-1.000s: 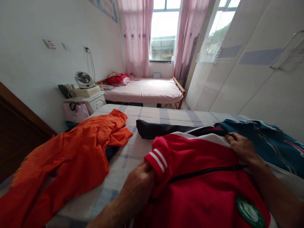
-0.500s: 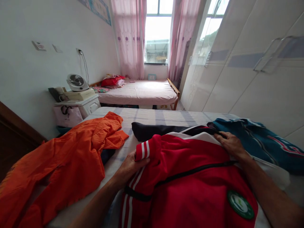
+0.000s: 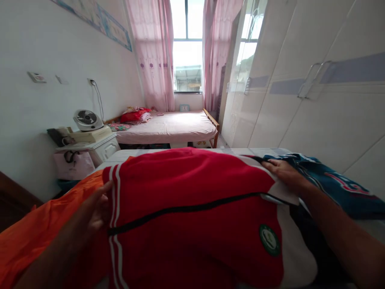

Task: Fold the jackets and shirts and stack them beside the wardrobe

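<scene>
A red jacket [image 3: 192, 180] with white stripes, a black line across it and a round green badge is stretched between my two hands above the bed. My left hand [image 3: 98, 208] grips its striped edge at the left, the fingers partly behind the cloth. At the upper right, my right hand [image 3: 281, 172] is closed on the jacket's white and black border. Orange clothing [image 3: 60, 212] lies to the left, partly behind my left forearm. Beyond my right hand lies a teal jacket [image 3: 333, 180] with red and white lettering.
Past the near bed [image 3: 237, 151] stands a second bed [image 3: 180, 126] with a pink sheet, under the window. A fan [image 3: 88, 119] sits on a box on the white nightstand [image 3: 105, 150], beside a pink bag [image 3: 73, 164]. White wardrobes [image 3: 282, 116] line the right side.
My left hand has moved left, drawing the red jacket out wide so it covers the dark cloth and part of the orange clothing. The camera view has tilted up and turned slightly right.
</scene>
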A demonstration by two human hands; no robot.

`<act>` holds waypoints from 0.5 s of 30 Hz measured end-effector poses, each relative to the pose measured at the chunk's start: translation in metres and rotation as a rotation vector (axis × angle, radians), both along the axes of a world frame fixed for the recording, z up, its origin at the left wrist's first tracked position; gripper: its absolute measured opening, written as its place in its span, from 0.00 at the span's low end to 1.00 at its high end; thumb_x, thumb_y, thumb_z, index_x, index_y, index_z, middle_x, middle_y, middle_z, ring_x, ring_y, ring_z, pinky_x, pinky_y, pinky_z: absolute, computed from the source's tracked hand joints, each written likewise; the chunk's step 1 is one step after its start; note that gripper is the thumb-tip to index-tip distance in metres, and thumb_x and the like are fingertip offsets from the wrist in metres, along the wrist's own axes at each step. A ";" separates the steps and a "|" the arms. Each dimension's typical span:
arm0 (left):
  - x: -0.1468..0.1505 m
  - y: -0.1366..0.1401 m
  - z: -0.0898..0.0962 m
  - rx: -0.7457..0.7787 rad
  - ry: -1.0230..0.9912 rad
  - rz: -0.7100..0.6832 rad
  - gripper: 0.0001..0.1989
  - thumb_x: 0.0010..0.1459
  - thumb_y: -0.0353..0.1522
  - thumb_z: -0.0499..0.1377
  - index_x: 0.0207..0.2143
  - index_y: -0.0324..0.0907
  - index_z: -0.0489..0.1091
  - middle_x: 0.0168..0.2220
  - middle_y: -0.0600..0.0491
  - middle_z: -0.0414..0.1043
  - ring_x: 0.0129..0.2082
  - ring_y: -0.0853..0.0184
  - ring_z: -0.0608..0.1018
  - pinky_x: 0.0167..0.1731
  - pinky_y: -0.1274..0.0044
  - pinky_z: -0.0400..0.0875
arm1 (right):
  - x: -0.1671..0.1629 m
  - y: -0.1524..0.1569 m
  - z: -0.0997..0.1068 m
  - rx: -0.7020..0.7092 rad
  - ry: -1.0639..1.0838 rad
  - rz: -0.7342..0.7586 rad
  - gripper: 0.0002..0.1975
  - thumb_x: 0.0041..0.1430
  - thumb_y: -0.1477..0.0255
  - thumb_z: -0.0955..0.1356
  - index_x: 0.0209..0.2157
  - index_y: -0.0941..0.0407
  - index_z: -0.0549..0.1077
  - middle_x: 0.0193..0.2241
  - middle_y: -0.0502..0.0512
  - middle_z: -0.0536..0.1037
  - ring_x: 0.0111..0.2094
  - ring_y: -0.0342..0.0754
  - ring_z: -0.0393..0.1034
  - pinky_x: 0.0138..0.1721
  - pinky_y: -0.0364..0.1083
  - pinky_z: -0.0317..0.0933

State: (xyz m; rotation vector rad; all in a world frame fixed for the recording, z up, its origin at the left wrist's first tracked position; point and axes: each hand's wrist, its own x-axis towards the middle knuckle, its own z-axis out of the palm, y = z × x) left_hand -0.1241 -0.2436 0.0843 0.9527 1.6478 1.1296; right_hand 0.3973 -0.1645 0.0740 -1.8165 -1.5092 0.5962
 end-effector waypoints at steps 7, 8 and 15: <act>0.030 0.009 -0.018 -0.218 -0.389 -0.188 0.20 0.55 0.42 0.56 0.44 0.36 0.70 0.35 0.50 0.80 0.40 0.59 0.80 0.44 0.68 0.74 | -0.002 -0.005 -0.029 -0.208 0.002 0.067 0.20 0.46 0.57 0.69 0.35 0.57 0.77 0.31 0.57 0.79 0.32 0.53 0.73 0.30 0.46 0.66; 0.030 0.011 -0.018 -0.275 -0.434 -0.161 0.20 0.54 0.40 0.58 0.44 0.35 0.70 0.35 0.48 0.80 0.39 0.59 0.80 0.44 0.67 0.74 | -0.002 -0.008 -0.023 -0.208 0.094 0.073 0.21 0.46 0.57 0.69 0.39 0.56 0.76 0.31 0.56 0.79 0.31 0.52 0.73 0.28 0.45 0.66; 0.015 0.021 -0.011 -0.433 -0.461 -0.077 0.22 0.47 0.32 0.66 0.45 0.35 0.70 0.34 0.44 0.79 0.35 0.56 0.81 0.41 0.65 0.76 | 0.022 -0.019 0.008 -0.042 0.001 0.113 0.17 0.49 0.60 0.68 0.39 0.53 0.76 0.35 0.56 0.78 0.35 0.53 0.72 0.32 0.46 0.65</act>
